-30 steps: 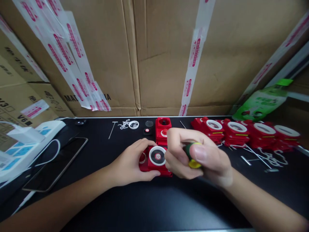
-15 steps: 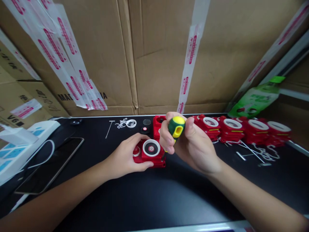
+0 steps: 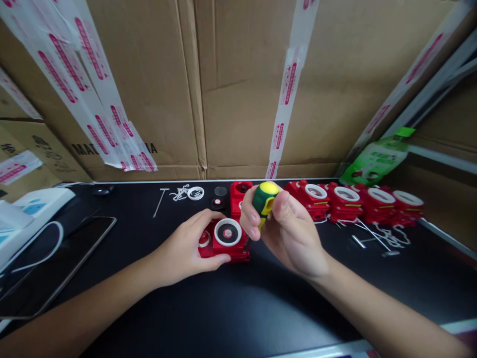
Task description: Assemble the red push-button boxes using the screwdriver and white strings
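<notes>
My left hand (image 3: pixel 182 248) grips a red plastic unit (image 3: pixel 223 241) with a white ring and dark disc on top, holding it flat on the black table (image 3: pixel 238 298). My right hand (image 3: pixel 286 231) is closed around a green and yellow screwdriver (image 3: pixel 264 197) held upright. Its dark tip reaches down to the unit's right front corner. A second red part (image 3: pixel 238 195) stands just behind the unit.
A row of several finished red units (image 3: pixel 354 201) runs along the back right, with metal pins and white string (image 3: pixel 376 238) in front. A white ring (image 3: pixel 195 193), small black parts and a pin lie at the back centre. A phone (image 3: pixel 55 268) and a white power strip lie left. Cardboard boxes wall the back.
My right hand turned the screwdriver from lying across my palm to upright and set its tip on the unit's right corner. The view shifted a little; my left hand kept its hold.
</notes>
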`<state>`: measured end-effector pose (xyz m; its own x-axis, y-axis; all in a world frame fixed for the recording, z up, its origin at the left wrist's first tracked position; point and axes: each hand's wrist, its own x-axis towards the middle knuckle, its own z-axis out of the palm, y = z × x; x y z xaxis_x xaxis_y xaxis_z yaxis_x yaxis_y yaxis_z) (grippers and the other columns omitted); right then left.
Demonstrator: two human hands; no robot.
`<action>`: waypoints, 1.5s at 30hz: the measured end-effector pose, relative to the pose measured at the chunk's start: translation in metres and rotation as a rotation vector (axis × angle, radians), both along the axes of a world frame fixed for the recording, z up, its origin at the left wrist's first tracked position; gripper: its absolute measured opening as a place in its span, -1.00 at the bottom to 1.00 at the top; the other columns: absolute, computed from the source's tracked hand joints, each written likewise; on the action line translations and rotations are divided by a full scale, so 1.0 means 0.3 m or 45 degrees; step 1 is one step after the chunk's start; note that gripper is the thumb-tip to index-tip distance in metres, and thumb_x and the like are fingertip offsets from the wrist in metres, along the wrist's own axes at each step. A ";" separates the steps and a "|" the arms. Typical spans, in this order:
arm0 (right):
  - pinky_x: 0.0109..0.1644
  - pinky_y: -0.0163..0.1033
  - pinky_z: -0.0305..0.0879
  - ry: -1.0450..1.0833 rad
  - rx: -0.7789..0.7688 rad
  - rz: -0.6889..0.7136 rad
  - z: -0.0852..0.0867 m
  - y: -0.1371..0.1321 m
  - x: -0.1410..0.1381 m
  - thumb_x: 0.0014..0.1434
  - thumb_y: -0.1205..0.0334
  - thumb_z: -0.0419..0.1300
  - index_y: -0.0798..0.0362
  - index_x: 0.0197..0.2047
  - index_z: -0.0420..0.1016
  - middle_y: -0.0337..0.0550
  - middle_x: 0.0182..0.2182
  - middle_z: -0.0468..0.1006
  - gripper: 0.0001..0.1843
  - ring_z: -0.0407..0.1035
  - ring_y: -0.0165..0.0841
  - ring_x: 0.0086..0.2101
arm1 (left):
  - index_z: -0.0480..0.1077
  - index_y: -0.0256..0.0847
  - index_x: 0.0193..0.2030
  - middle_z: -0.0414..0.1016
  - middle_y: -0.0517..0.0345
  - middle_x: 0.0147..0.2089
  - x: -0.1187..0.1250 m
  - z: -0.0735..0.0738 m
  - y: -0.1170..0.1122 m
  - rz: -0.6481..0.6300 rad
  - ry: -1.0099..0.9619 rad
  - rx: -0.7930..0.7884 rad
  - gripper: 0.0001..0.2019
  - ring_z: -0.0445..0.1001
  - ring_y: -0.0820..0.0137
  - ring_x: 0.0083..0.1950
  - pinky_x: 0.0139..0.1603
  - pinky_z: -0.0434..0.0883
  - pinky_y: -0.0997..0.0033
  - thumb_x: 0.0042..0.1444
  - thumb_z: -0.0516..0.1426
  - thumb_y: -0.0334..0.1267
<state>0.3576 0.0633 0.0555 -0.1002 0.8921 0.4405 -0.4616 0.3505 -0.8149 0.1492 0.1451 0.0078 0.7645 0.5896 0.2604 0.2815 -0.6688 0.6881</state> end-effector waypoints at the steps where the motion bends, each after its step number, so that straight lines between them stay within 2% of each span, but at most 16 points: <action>1: -0.32 -0.30 0.22 -0.006 -0.006 -0.016 0.001 -0.001 0.000 0.50 -0.14 0.13 0.02 -0.17 0.39 -0.27 -0.36 0.40 -0.61 0.28 -0.48 -0.44 | 0.32 -0.04 0.25 0.54 0.08 0.20 0.000 0.001 0.001 -0.004 -0.001 0.000 -0.39 0.58 0.13 0.17 0.25 0.47 0.06 0.11 0.42 -0.11; 6: -0.33 -0.30 0.20 -0.002 0.012 0.022 -0.007 -0.005 -0.003 0.53 -0.14 0.08 0.04 -0.12 0.47 -0.27 -0.38 0.37 -0.59 0.23 -0.48 -0.46 | 0.31 -0.04 0.26 0.51 0.08 0.22 -0.005 0.000 0.017 -0.089 -0.001 -0.061 -0.30 0.56 0.12 0.19 0.25 0.48 0.07 0.01 0.47 -0.22; 12: -0.36 -0.29 0.11 0.012 -0.043 0.155 -0.011 -0.013 -0.011 0.57 -0.17 -0.10 0.07 -0.07 0.53 -0.28 -0.47 0.33 -0.45 0.14 -0.47 -0.51 | 0.30 -0.01 0.30 0.51 0.09 0.25 -0.010 -0.007 0.025 -0.143 -0.039 -0.142 -0.30 0.56 0.13 0.22 0.26 0.49 0.06 0.05 0.45 -0.23; 17: -0.37 -0.29 0.07 0.048 -0.027 0.167 -0.008 -0.006 -0.001 0.51 -0.25 0.03 0.00 0.00 0.44 -0.35 -0.46 0.29 -0.53 0.07 -0.48 -0.53 | 0.33 -0.02 0.28 0.52 0.09 0.24 -0.010 0.013 0.016 -0.132 0.019 -0.165 -0.34 0.56 0.13 0.22 0.28 0.49 0.07 0.06 0.45 -0.24; 21: -0.37 -0.29 0.05 -0.014 0.022 0.161 -0.007 -0.010 0.008 0.47 -0.19 0.16 -0.06 -0.04 0.32 -0.37 -0.45 0.27 -0.64 0.06 -0.46 -0.52 | 0.29 0.04 0.30 0.51 0.15 0.24 -0.013 0.004 0.021 -0.133 0.024 -0.126 -0.30 0.57 0.17 0.20 0.27 0.49 0.11 0.07 0.46 -0.19; 29: -0.27 -0.22 0.09 -0.046 -0.092 0.078 0.003 -0.032 0.002 0.51 -0.20 0.07 -0.08 -0.04 0.32 -0.32 -0.35 0.29 -0.65 0.16 -0.43 -0.44 | 0.32 -0.01 0.29 0.51 0.10 0.27 -0.010 0.007 0.018 -0.149 0.021 -0.135 -0.31 0.55 0.12 0.25 0.36 0.44 0.05 0.06 0.46 -0.23; 38: -0.33 -0.22 0.03 -0.035 -0.074 0.194 -0.009 -0.016 0.000 0.51 -0.20 0.05 -0.03 0.02 0.41 -0.31 -0.39 0.24 -0.59 0.04 -0.43 -0.48 | 0.32 -0.04 0.28 0.53 0.05 0.27 -0.011 0.010 0.014 -0.142 0.016 -0.193 -0.33 0.56 0.09 0.25 0.37 0.43 -0.01 0.06 0.46 -0.24; 45: -0.38 -0.23 0.05 -0.080 -0.087 0.226 -0.014 -0.018 0.010 0.53 -0.22 -0.03 0.08 -0.12 0.50 -0.27 -0.44 0.27 -0.45 0.13 -0.41 -0.48 | 0.32 -0.02 0.30 0.50 0.05 0.26 -0.015 0.004 0.014 -0.146 -0.004 -0.166 -0.32 0.55 0.11 0.23 0.29 0.49 0.04 0.07 0.46 -0.19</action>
<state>0.3606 0.0579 0.0513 -0.2843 0.8856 0.3672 -0.4586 0.2107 -0.8633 0.1447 0.1494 0.0092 0.8278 0.5278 0.1901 0.2061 -0.6013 0.7720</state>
